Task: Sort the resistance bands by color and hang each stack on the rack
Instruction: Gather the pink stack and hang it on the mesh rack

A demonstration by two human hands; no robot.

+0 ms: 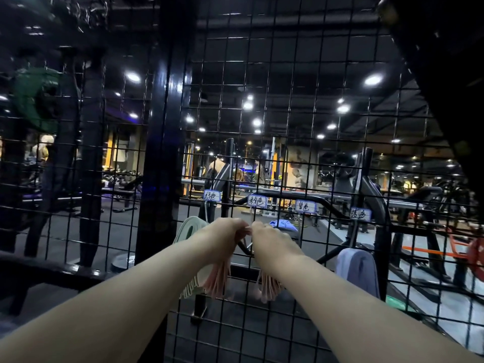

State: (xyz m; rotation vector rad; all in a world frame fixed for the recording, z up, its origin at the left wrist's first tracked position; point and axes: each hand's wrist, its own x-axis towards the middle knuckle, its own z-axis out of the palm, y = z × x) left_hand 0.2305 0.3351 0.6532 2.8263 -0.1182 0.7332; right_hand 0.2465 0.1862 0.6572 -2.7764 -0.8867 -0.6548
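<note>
**Step in hand:** hanging the stack of pink flat elastic resistance bands (217, 280) on the black wire-grid rack (162, 158), below the white handwritten label for pink (257, 201). The hook itself is hidden behind the hands.

**Procedure**
1. Keep all loops gathered as one bundle, with the top fold pulled taut between the hands.
2. Lead the fold over the hook tip and confirm that every loop has passed it.
3. Lower the weight onto the hook before releasing.

The likely fault is a stray loop slipping off or snagging a grid wire.

**Hand pose:** both forearms reach forward and converge at the lower middle of the rack. The left hand (222, 234) and the right hand (269, 239) are knuckles-up and nearly touching. Each has its fingers curled around the top of the pink stack. The loose ends hang below each wrist.

**Adjacent items:** a stack of pale green bands (187, 229) hangs just beside the left hand. A lavender-blue stack (357, 268) hangs toward the rack's right edge, well apart.
</note>
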